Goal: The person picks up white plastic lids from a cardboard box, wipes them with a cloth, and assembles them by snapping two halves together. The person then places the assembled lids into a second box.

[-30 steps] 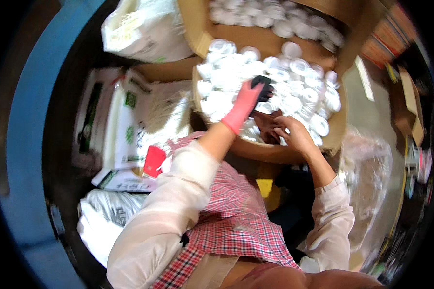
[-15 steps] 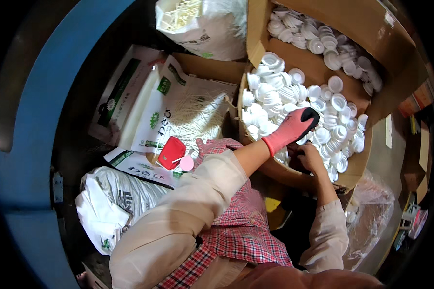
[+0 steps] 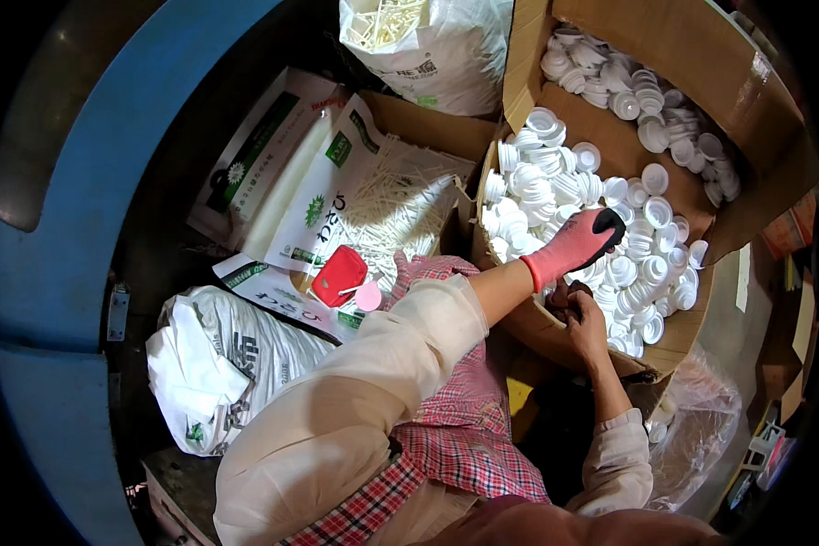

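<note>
A curved blue panel [image 3: 73, 227] fills the far left of a dim workspace. At upper right stands a big open cardboard carton [image 3: 692, 55]; left of it, a smaller cardboard box [image 3: 428, 118] lined with printed sheeting. 2 white sacks sit near that box, the upper sack [image 3: 455, 64] open, the lower sack [image 3: 237, 364] crumpled. The 2 hands are apart. The left hand [image 3: 578, 244], in a pink glove with black fingertips, curls over the carton's contents; I cannot tell whether it grips anything. The bare right hand [image 3: 589, 320], at the carton's near edge, pinches a dark brown crumpled piece [image 3: 560, 296]. A red case [image 3: 339, 276] rests on the sheeting. Heaped in the carton are glossy white plastic lids [image 3: 541, 187], round, ring-stepped, some nested in rows. Thin white sticks [image 3: 400, 209] fill the smaller box.
</note>
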The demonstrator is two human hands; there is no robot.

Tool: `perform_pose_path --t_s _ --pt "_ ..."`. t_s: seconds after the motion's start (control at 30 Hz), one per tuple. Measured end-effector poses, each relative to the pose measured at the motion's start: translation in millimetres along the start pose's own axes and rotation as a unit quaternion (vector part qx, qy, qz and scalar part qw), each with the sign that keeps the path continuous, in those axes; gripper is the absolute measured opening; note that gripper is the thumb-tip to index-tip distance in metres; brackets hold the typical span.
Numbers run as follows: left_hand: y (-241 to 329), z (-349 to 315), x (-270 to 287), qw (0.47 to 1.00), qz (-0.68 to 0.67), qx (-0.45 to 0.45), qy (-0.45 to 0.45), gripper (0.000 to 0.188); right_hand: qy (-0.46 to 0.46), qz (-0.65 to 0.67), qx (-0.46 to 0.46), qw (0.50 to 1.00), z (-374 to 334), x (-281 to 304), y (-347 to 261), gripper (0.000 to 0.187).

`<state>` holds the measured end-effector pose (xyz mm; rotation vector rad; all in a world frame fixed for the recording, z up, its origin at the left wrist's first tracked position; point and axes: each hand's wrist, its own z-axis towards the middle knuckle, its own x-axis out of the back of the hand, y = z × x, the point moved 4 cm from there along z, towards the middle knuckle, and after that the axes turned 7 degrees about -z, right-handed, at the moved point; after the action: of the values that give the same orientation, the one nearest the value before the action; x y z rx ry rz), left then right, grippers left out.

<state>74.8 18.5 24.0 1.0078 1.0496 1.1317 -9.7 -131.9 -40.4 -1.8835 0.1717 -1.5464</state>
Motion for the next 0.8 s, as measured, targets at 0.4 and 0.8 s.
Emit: perform_pose_path --t_s 0.4,0.8 --pt "-11.6 0.7 -3.1 1.000 -0.016 0.022 0.008 0.018 0.021 -0.011 0.018 1.000 4.6 -4.5 1.7 0.028" --pt "15.4 -8.5 -0.5 0.999 0.036 -0.012 0.023 0.025 0.023 -0.010 -0.003 1.000 4.0 -3.0 -6.4 0.025"
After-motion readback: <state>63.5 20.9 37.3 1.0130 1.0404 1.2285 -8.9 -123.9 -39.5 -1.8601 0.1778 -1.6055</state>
